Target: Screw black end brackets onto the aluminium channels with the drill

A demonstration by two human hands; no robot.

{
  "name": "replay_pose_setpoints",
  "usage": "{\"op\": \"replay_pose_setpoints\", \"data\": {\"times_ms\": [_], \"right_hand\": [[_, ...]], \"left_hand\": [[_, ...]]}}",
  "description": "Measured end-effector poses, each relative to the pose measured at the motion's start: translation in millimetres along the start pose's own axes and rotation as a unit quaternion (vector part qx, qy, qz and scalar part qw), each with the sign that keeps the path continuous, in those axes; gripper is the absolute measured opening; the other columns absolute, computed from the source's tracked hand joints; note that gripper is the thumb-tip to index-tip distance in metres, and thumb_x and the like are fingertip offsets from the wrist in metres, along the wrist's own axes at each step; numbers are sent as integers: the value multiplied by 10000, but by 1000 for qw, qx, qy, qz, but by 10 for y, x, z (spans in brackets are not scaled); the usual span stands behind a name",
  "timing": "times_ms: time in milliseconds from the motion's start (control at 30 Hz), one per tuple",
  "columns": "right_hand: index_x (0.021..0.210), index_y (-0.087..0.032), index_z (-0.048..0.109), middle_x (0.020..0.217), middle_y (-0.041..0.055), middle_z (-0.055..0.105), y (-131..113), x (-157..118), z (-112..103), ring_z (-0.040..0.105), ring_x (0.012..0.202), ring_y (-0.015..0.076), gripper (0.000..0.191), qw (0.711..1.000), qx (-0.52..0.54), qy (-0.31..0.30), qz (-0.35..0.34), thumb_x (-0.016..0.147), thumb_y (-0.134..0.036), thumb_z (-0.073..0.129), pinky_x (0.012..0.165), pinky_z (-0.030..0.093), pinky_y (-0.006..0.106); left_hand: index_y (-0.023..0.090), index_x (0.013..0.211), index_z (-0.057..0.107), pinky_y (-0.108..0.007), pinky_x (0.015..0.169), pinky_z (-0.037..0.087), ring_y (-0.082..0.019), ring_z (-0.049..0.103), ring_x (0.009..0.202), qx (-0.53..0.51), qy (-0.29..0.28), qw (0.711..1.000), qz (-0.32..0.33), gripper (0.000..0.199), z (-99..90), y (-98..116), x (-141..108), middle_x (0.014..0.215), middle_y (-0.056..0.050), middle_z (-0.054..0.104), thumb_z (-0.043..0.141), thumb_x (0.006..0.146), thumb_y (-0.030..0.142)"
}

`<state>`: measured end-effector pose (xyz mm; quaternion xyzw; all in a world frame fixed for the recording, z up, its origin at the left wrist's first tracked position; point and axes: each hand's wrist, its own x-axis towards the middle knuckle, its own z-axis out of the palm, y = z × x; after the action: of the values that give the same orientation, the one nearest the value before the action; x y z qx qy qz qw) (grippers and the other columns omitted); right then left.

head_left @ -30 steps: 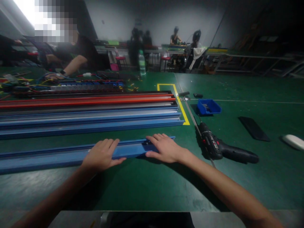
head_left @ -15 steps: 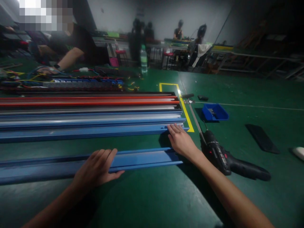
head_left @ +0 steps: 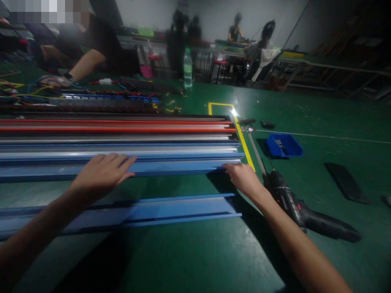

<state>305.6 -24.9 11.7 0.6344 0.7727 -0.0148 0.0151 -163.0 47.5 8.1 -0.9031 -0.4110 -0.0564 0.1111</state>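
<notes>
Two long blue metal rails lie near me on the green table. My left hand [head_left: 100, 171] is laid over the farther blue rail [head_left: 177, 167], its fingers across the top and its thumb along the near side. At that rail's right end, my right hand [head_left: 242, 176] has its fingers bent onto the edge in a grip. The nearer blue rail [head_left: 183, 208], a shallow channel facing up, lies apart from both hands. Behind the gripped rail, more blue rails, black ones and a red rail [head_left: 122, 126] run side by side.
A black cordless drill [head_left: 290, 201] lies right of my right hand. Beyond it are a blue bin [head_left: 284, 145] with small parts and a dark flat object [head_left: 345, 182]. Yellow tape [head_left: 247, 152] marks the table. Across, a person's arm [head_left: 85, 67] is among wires near a bottle [head_left: 187, 69].
My left hand has left the nearer blue rail and moved forward onto the farther one. My right hand stays at that rail's end, its fingers now more bent. The view has shifted slightly.
</notes>
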Motion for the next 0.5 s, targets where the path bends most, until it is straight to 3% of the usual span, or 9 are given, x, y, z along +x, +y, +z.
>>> {"op": "replay_pose_setpoints", "data": {"times_ms": [67,133,233,367,500], "right_hand": [[1270,-186,749,1007,98,828,41,9,24,786,884,254,407,1000,-17,2,-18,964,-41,524,728,540,296],[1252,-179,749,988,99,825,72,-4,65,773,854,232,404,999,-28,12,-39,948,-32,526,696,504,275],[1204,-156,762,950,107,819,88,-61,119,754,810,218,379,997,-38,30,-67,931,-27,532,653,465,269],[1163,-146,780,915,109,815,68,-159,150,744,772,205,346,993,-36,52,-95,957,-43,522,622,444,267],[1178,-154,789,976,120,822,60,-193,156,759,800,210,356,993,-28,55,-101,959,-52,528,651,484,267]], "left_hand": [[155,1133,736,-413,775,522,-294,650,900,41,-27,995,91,510,73,-181,44,991,-138,750,302,1100,421],[146,937,748,-371,726,487,-262,619,785,61,-51,990,120,470,141,-249,-1,825,-125,722,341,1086,327],[152,903,737,-340,706,464,-239,608,758,58,-59,989,120,348,207,-218,-135,838,-111,719,420,1036,201],[161,851,724,-308,701,460,-210,605,737,61,-79,985,143,358,246,-149,-245,822,-82,717,412,939,10],[148,863,716,-280,686,455,-184,612,723,68,-80,984,145,304,224,-109,-253,820,-78,723,457,915,-2]]}}
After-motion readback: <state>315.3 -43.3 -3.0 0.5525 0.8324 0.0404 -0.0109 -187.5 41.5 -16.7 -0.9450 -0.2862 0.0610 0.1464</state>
